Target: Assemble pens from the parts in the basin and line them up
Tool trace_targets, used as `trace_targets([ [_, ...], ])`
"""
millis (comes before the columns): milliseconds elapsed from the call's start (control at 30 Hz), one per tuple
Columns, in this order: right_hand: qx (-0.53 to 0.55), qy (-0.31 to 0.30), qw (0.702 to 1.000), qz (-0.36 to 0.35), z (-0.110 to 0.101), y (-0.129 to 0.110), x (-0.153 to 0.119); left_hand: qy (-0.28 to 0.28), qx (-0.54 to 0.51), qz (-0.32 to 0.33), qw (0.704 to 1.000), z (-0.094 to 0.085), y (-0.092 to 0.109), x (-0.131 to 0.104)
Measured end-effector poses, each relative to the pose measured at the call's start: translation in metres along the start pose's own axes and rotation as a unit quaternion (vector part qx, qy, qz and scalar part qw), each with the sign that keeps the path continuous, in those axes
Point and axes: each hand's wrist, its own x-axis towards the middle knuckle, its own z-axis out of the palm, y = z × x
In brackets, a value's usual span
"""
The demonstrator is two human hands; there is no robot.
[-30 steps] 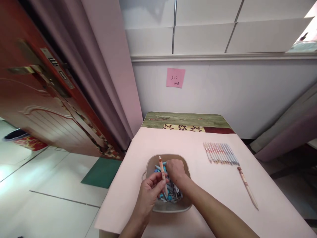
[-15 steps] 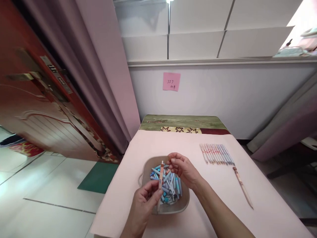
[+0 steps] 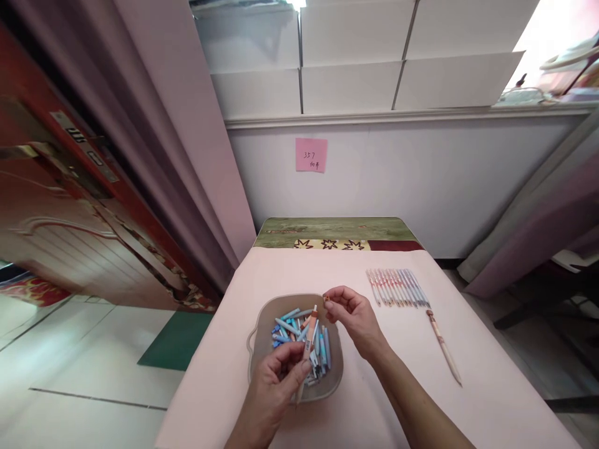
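Note:
My left hand (image 3: pixel 281 380) is closed around a pale orange pen (image 3: pixel 311 330), held tilted with its white-tipped end up. Between the thumb and fingertips of my right hand (image 3: pixel 356 318) is a small orange-brown piece (image 3: pixel 326 299), just off the pen's upper end; its exact kind is too small to tell. Both hands are over a grey-beige bin (image 3: pixel 261 321) with a side handle. Inside lie many loose blue, white and grey pen parts (image 3: pixel 322 346), partly hidden by my left hand.
On the pink-covered table (image 3: pixel 384 380), a neat row of slim pens or refills (image 3: pixel 395 287) lies at the right. One assembled pen (image 3: pixel 444 349) with a brown top rests nearer me. A pink note (image 3: pixel 311 154) is on the wall; a red door (image 3: pixel 70 249) stands left.
The view has shifted slightly to the right. My left hand has tilted the pen more to the right, while my right hand stays near its top with the small piece.

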Motion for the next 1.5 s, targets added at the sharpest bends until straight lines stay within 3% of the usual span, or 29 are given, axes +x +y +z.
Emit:
trace_targets([
  [133, -0.072, 0.007, 0.997, -0.018, -0.008, -0.005, -0.002, -0.003, 0.019, 0.005, 1.0, 0.004, -0.002, 0.003],
  [367, -0.039, -0.022, 0.999, 0.003, -0.02, -0.017, -0.006, -0.002, 0.053, 0.017, 0.998, 0.009, -0.002, 0.006],
  [533, -0.045, -0.008, 0.999, -0.017, -0.026, -0.021, -0.008, -0.014, 0.068, 0.016, 0.997, 0.014, -0.003, 0.007],
  [1000, -0.052, -0.01, 0.998, -0.037, -0.019, -0.02, -0.016, -0.017, 0.066, 0.019, 0.998, 0.018, -0.009, 0.001],
  [1333, -0.07, -0.088, 0.993, -0.02, -0.016, -0.027, -0.028, -0.018, 0.073, 0.038, 0.996, 0.018, -0.006, -0.011],
  [1500, -0.089, -0.044, 0.994, -0.035, -0.015, -0.033, -0.043, -0.012, 0.027, 0.034, 0.999, 0.023, -0.006, -0.016],
])
